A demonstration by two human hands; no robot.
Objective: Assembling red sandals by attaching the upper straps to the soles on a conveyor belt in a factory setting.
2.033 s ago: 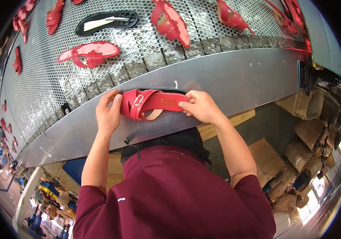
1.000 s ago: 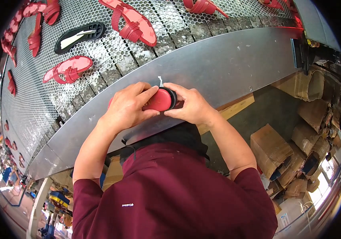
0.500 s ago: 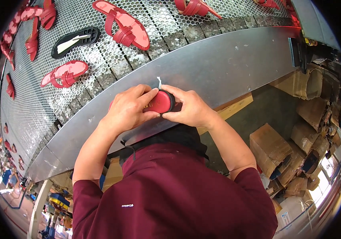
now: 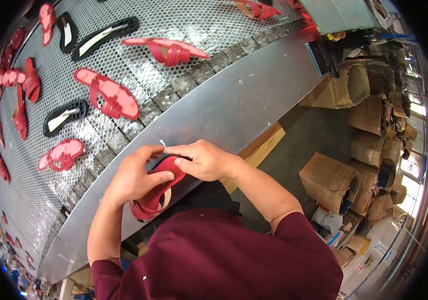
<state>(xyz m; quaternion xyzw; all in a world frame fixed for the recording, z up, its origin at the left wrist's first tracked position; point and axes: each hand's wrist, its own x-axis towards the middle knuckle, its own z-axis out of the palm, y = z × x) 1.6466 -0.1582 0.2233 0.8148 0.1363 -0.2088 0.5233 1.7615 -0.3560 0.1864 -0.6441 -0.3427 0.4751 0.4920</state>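
Head view: both hands hold one red sandal [image 4: 176, 172] over the near side of the metal ledge [image 4: 244, 92], close to the person's body. Its strapped end points down and to the left, the other end up and to the right; whether it rests on the metal or is lifted clear, I cannot tell. The left hand [image 4: 135, 176] has its thumb laid on the red footbed and its fingers curved around the far side. The right hand [image 4: 208, 161] grips the upper end narrowly, thumb on the footbed, forefinger along the outer edge where a thin black rim shows. The fingertips underneath are hidden.

For good work here, I would spread the thumb pressure evenly, bring the fingers up squarely against the black rim, and check that red and black edges run flush all round. The straps [image 4: 146, 207] look easy to crease, so they are best left free of the squeeze.

Beyond the ledge, a mesh belt [image 4: 131, 60] bears further red sandals [image 4: 119, 92] and loose black soles [image 4: 59, 121]. A small white scrap [image 4: 163, 143] lies just beyond the fingers, best avoided by the sandal.
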